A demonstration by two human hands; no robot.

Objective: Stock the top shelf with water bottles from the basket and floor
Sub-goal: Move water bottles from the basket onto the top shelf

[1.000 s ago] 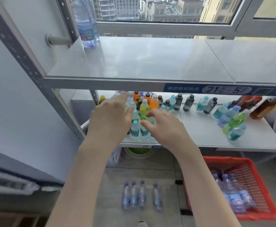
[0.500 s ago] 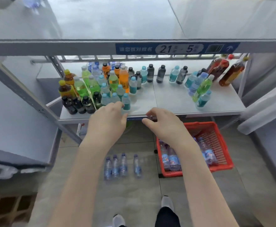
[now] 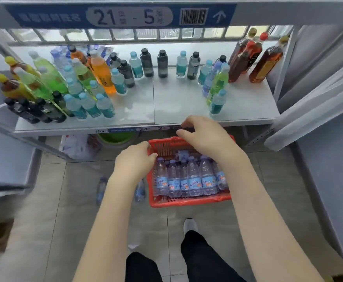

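A red basket [image 3: 186, 202] stands on the tiled floor below me, packed with several clear water bottles [image 3: 193, 180] with light blue labels. My left hand [image 3: 135, 162] hovers over the basket's far left corner, fingers loosely curled and holding nothing. My right hand [image 3: 204, 135] is above the basket's far rim, fingers also bent and holding nothing. Two more water bottles [image 3: 101, 188] lie on the floor left of the basket, partly hidden by my left forearm. Only the front edge of the top shelf [image 3: 268, 13], with its blue label, shows at the upper border.
The middle shelf [image 3: 172, 106] holds many drink bottles, crowded at the left and lined along the back and right. A green basin [image 3: 116, 137] and a plastic bag [image 3: 75, 146] sit under it. A pale curtain [image 3: 312, 110] hangs at right. My foot [image 3: 190, 225] is just behind the basket.
My view has dropped from the top shelf to the floor. Both hands came down and to the right, from in front of the middle shelf to above the red basket.
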